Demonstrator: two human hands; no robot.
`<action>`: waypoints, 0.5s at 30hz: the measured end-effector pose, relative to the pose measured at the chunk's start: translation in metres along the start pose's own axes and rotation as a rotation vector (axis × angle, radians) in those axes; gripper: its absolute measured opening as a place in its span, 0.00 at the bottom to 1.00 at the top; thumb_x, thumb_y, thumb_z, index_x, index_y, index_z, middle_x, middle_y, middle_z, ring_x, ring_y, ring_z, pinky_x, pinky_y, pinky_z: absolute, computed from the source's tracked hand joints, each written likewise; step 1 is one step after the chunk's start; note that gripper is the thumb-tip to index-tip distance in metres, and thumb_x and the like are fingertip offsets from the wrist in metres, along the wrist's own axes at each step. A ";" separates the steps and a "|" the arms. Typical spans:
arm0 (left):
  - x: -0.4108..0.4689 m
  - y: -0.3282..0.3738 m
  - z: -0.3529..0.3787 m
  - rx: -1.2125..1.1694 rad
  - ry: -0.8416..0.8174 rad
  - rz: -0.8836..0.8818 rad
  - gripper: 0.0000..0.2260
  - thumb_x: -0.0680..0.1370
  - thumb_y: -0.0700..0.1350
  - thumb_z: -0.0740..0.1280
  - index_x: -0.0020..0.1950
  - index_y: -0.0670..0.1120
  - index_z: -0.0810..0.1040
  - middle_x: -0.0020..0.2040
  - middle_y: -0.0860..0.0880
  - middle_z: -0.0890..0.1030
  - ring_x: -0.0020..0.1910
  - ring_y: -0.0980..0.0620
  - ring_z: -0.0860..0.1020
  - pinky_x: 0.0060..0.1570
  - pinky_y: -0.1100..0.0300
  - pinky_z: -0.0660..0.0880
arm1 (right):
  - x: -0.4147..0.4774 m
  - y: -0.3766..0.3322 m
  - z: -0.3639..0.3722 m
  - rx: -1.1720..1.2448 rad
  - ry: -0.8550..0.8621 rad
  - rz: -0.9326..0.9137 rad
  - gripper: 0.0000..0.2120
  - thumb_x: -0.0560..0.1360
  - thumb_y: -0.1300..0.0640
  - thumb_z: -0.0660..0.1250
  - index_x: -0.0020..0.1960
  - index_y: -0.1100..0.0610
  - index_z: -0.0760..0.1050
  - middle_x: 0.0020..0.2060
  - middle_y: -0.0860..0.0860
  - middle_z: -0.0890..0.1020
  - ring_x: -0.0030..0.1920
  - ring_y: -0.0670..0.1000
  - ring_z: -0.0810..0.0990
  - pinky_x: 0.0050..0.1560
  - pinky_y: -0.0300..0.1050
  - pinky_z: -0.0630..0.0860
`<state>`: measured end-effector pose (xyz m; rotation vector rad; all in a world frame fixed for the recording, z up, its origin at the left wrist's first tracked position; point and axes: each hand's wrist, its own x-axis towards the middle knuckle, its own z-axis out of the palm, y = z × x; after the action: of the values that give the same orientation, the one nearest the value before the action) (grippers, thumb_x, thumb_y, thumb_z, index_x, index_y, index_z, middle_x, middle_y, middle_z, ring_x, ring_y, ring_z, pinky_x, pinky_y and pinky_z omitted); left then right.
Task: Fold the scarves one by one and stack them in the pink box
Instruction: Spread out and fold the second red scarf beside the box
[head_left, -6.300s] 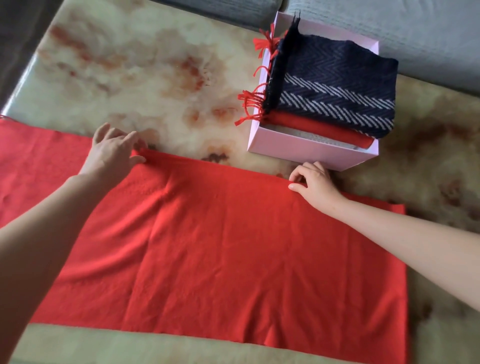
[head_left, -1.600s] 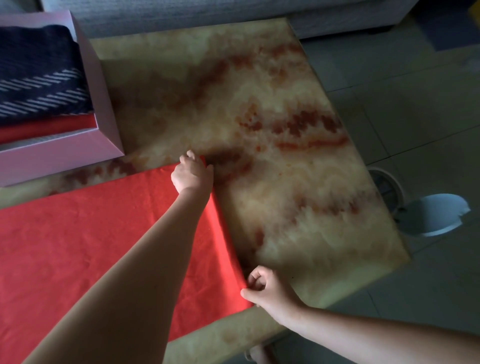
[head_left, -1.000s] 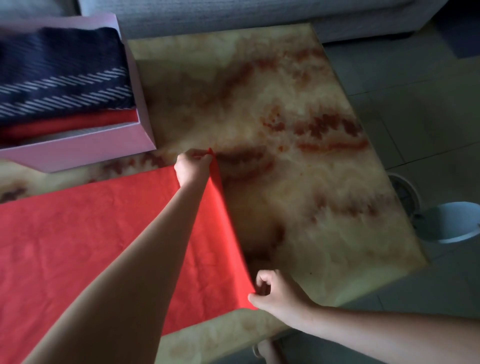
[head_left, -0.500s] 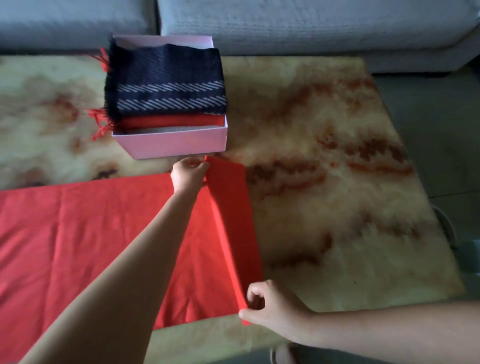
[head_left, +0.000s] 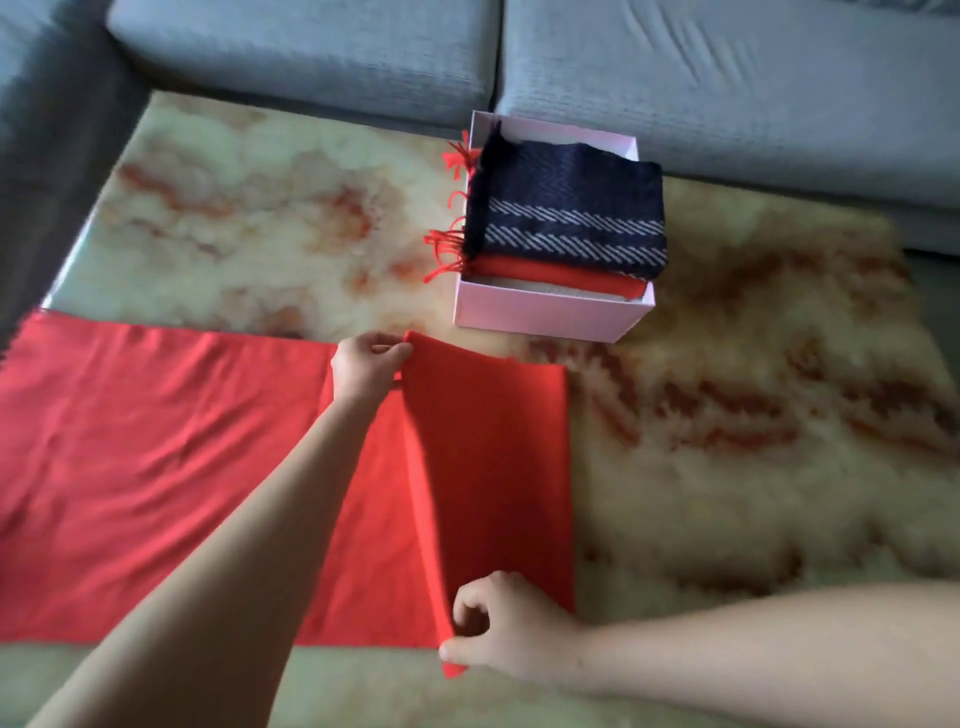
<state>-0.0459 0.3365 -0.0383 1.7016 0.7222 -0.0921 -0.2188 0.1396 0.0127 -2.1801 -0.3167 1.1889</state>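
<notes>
Our left hand, arm stretched forward, pinches the far corner of the red scarf just in front of the pink box, while our right hand, well nearer us than the box, fingers curled, pinches the near corner, holding that end raised over the rest.

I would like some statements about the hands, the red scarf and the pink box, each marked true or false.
1. The left hand and the right hand each pinch a corner of the large red cloth scarf. True.
2. The pink cardboard box stands on the marble-patterned table, beyond the scarf. True.
3. The box is empty. False: a folded dark blue striped scarf tops the stack in it.
4. The red scarf is fully folded. False: most of it lies spread flat.
</notes>
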 end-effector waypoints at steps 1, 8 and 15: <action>0.005 -0.003 -0.011 -0.002 0.011 0.003 0.04 0.73 0.38 0.70 0.47 0.42 0.80 0.41 0.44 0.80 0.33 0.53 0.78 0.26 0.64 0.78 | 0.007 -0.009 0.005 -0.007 -0.013 -0.010 0.15 0.67 0.49 0.72 0.27 0.47 0.69 0.23 0.39 0.74 0.31 0.39 0.72 0.35 0.35 0.66; 0.033 -0.025 -0.080 -0.010 0.065 0.019 0.04 0.74 0.39 0.70 0.48 0.42 0.81 0.37 0.49 0.80 0.32 0.55 0.77 0.26 0.65 0.77 | 0.047 -0.067 0.034 -0.047 -0.079 -0.052 0.16 0.69 0.51 0.71 0.28 0.48 0.67 0.24 0.42 0.74 0.35 0.43 0.75 0.43 0.40 0.73; 0.056 -0.042 -0.136 -0.021 0.080 0.046 0.04 0.74 0.38 0.70 0.47 0.44 0.80 0.35 0.51 0.79 0.32 0.55 0.77 0.26 0.66 0.77 | 0.081 -0.115 0.064 0.014 -0.126 -0.029 0.15 0.70 0.54 0.70 0.28 0.50 0.68 0.25 0.48 0.75 0.29 0.47 0.77 0.31 0.35 0.70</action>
<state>-0.0655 0.4869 -0.0617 1.7087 0.7407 0.0154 -0.2160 0.2943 0.0054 -2.0859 -0.3912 1.3112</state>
